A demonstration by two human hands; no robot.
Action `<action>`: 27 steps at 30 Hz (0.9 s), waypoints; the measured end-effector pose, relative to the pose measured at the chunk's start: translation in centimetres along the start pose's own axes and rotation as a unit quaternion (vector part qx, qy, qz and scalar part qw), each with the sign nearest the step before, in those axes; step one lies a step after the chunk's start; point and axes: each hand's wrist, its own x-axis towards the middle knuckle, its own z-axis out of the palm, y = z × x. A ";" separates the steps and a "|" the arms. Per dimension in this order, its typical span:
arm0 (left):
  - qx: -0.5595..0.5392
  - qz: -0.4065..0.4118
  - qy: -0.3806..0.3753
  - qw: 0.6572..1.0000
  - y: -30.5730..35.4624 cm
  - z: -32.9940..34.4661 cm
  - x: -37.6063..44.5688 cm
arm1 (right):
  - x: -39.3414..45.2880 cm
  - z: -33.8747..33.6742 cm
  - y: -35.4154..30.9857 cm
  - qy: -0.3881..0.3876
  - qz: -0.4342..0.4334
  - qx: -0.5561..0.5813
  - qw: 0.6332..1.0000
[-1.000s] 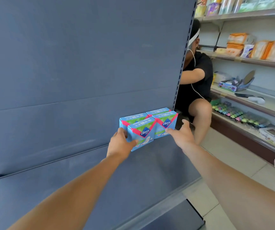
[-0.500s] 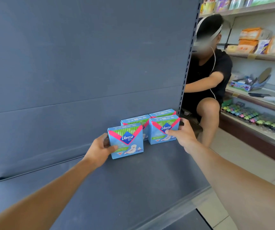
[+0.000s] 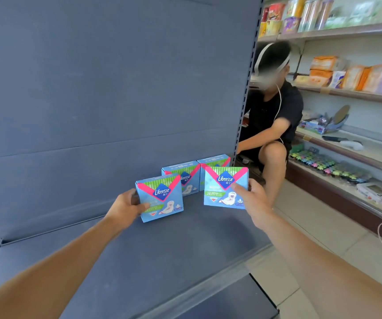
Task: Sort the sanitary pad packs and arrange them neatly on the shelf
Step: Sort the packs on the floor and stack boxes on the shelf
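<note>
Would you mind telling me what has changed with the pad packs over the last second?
The left hand has pulled the front-left pack out of the block, leftward and toward the shelf's front edge. The right hand has drawn the front-right pack forward, gripping it. The two rear packs stay against the back panel on the grey shelf.

Grey-blue metal shelf [image 3: 167, 254] with upright back panel. Four blue Libresse packs on it: rear left pack [image 3: 186, 178] and rear right pack [image 3: 213, 163] side by side beyond the hands, against the panel; front left pack [image 3: 162, 199] at the left hand [image 3: 125, 208]; front right pack [image 3: 222, 187] at the right hand [image 3: 252, 199], both standing upright
</note>
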 end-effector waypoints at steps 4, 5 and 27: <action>-0.002 -0.004 -0.023 1.000 1.2 0.4 -2.8 | -4.0 -1.0 -0.9 -0.014 0.016 0.069 0.997; 0.000 -0.001 -0.031 1.000 1.7 0.6 -3.5 | -5.2 -1.0 -1.3 -0.027 0.018 0.076 0.997; -0.057 0.113 -0.189 0.974 10.1 10.3 -24.5 | -28.7 -3.0 -4.5 0.090 -0.123 0.029 0.988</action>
